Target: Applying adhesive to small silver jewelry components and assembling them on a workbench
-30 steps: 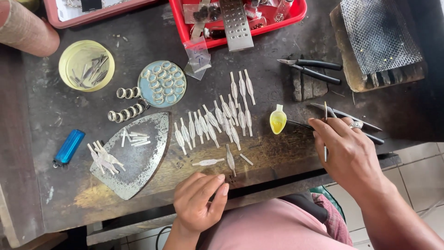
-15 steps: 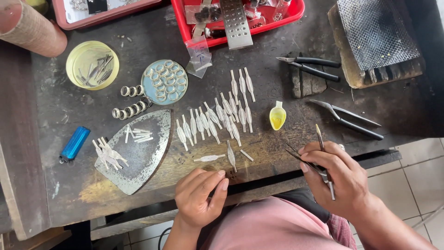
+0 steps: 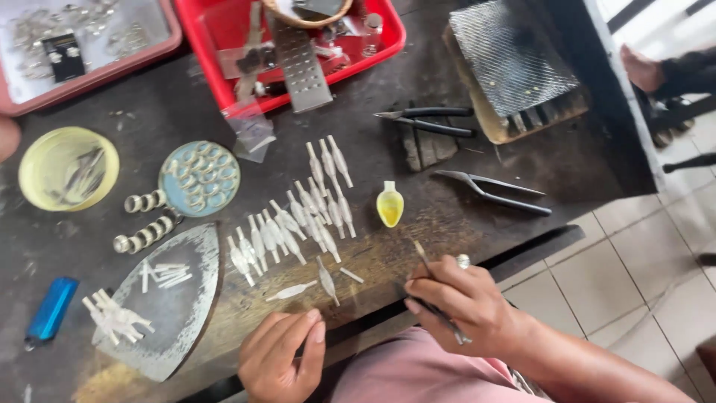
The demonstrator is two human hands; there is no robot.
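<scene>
At the far left of the dark counter [image 3: 477, 201], a blue lighter [image 3: 51, 309] is lying near the edge, with a yellow dish [image 3: 68, 168] sitting above it and a pink tray [image 3: 82, 45] showing at the top. Beside the lighter, a flat iron-shaped metal plate [image 3: 179, 313] is carrying small bundles of pale pieces, and a round blue tin [image 3: 200, 179] is sitting just above it next to two small coiled springs [image 3: 145, 220]. Rows of small silver pieces [image 3: 298, 213] are lying spread across the middle, below a red tray [image 3: 291, 45] full of tools. The left hand [image 3: 283, 358] is resting at the near edge, fingers loosely curled, its grip empty, just below a few loose silver pieces. A small yellow spoon-shaped cup [image 3: 389, 205] is lying right of the rows. The right hand [image 3: 466, 306] is hovering over the near edge, its grip clamped on thin tweezers [image 3: 440, 310], whose tip is pointing up toward the cup. Further right, black pliers [image 3: 429, 122] and a second pair of tweezers [image 3: 492, 192] are lying on the counter, with a mesh-covered block [image 3: 514, 67] above them.
</scene>
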